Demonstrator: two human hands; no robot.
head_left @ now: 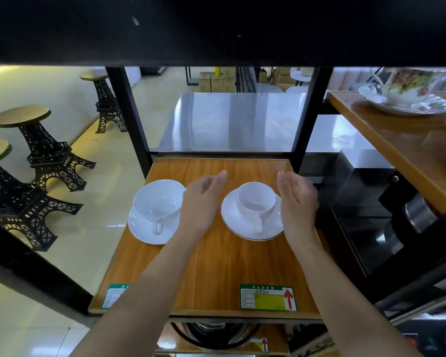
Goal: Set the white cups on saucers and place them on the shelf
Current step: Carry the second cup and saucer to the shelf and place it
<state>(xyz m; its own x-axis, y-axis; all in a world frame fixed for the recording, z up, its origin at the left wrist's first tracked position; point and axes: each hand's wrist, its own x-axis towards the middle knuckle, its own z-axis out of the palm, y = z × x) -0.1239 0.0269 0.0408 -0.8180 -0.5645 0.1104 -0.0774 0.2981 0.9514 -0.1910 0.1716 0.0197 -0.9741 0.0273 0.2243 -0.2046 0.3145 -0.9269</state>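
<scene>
Two white cups are seen already seated on saucers on the wooden shelf (216, 274). The right cup (256, 202) stands upright at the centre of a gold-rimmed saucer (245, 229), handle turned toward the camera. The left cup (157, 204) is a wider one, set on a plain white saucer (150, 233), handle also facing the camera; the pair sits near the shelf's left edge.

The right cup & saucer are flanked by both hands. The left hand (201, 202) is held just left of the gold-rimmed saucer, between the two sets, grip open w/ fingers loosely extended, nothing held. The right hand (298, 199) is held just right of the same saucer, palm turned inward, grip likewise open & empty. Whether either hand touches the saucer's rim cannot be told. Both bare forearms are stretched in from the bottom of the view.

Two green price labels are fixed along the shelf's front edge: one w/ a red arrow (267, 297) at right, another (113, 295) partly hidden by the left forearm. The shelf is carried by a black metal frame (129, 117). A dark board overhead fills the top of the view.

Beyond, a steel worktop (232, 119) is seen behind the shelf. Black Eiffel-tower stools (44, 148) stand on the tiled floor at left. At right, a floral cup & dish (407, 96) rest on a neighbouring wooden shelf, w/ a black appliance (366, 215) below it.
</scene>
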